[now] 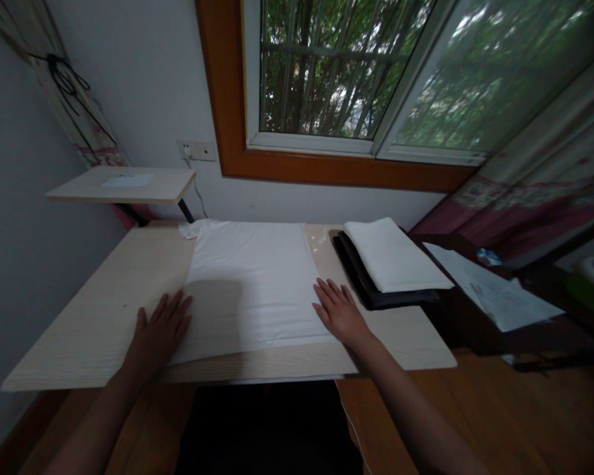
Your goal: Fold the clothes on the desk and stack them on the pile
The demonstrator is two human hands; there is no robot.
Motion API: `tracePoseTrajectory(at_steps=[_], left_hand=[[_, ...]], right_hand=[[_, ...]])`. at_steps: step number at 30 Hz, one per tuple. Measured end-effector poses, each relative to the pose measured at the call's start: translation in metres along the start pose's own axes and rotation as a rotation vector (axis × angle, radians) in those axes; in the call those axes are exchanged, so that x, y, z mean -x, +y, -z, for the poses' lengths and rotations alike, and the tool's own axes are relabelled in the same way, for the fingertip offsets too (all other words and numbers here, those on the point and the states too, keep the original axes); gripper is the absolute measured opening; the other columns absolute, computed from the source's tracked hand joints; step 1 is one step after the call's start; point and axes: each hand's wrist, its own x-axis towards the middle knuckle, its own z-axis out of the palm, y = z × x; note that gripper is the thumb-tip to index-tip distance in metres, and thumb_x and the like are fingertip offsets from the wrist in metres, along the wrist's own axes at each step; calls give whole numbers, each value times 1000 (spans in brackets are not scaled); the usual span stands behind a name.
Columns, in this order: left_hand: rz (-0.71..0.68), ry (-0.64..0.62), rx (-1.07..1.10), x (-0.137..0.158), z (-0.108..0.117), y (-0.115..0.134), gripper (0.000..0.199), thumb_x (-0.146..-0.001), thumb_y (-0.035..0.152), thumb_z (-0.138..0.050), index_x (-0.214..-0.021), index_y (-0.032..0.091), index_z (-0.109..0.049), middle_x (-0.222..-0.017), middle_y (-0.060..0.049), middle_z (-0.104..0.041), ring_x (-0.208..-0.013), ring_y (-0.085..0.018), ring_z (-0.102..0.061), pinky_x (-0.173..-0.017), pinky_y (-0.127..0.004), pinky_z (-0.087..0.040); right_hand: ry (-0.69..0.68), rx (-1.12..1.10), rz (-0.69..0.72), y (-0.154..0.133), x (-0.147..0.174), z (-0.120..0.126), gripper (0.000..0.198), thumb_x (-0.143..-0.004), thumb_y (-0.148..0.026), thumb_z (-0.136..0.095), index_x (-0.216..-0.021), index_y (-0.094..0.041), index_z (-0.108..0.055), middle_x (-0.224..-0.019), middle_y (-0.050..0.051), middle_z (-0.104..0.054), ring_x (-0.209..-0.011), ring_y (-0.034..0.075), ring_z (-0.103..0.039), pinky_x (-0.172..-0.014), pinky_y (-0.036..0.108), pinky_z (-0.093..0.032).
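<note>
A white cloth (260, 284) lies spread over the middle of the desk, mostly smooth with faint creases and a bunched bit at its far left corner. My left hand (161, 324) rests flat at the left edge of the cloth, fingers spread. On the opposite side, my right hand (340, 313) lies flat with its fingertips at the right edge of the cloth. Neither hand holds anything. Just beyond my right hand sits a folded white fabric piece (396, 254) on top of a black folded item (363, 280) whose kind I cannot make out.
A raised wooden shelf (163, 188) with a paper on it stands at the desk's (103, 290) back left. To the right, a dark side table (450, 330) holds a loose sheet (490, 287). A wall socket (197, 150) with a cord and a window are behind the desk.
</note>
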Motion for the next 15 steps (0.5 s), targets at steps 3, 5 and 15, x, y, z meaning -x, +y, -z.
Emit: tracePoseTrajectory(at_steps=[3, 5, 15], left_hand=[[2, 16, 6, 8, 0, -5, 56, -103, 35, -29, -157, 27, -42, -167, -12, -35, -156, -38, -25, -115, -76, -25], [-1, 37, 21, 9, 0, -8, 56, -102, 34, -30, -156, 27, -44, -165, -11, -38, -156, -38, -26, -116, -76, -25], [-147, 95, 169, -24, 0, -5, 42, -102, 37, -38, -133, 23, -64, -144, -10, -62, -142, -29, -49, -123, -53, -34]], right_hand=[[11, 2, -1, 1, 4, -1, 50, -106, -41, -42, -153, -25, -50, -164, 7, -40, -152, 33, -35, -125, 60, -22], [14, -2, 1, 1, 5, 0, 49, -106, -40, -43, -151, -25, -52, -163, 7, -42, -151, 33, -36, -124, 60, -24], [23, -139, 65, -19, -12, 22, 36, -102, -30, -49, -132, -24, -68, -134, 11, -66, -122, 28, -58, -112, 46, -45]])
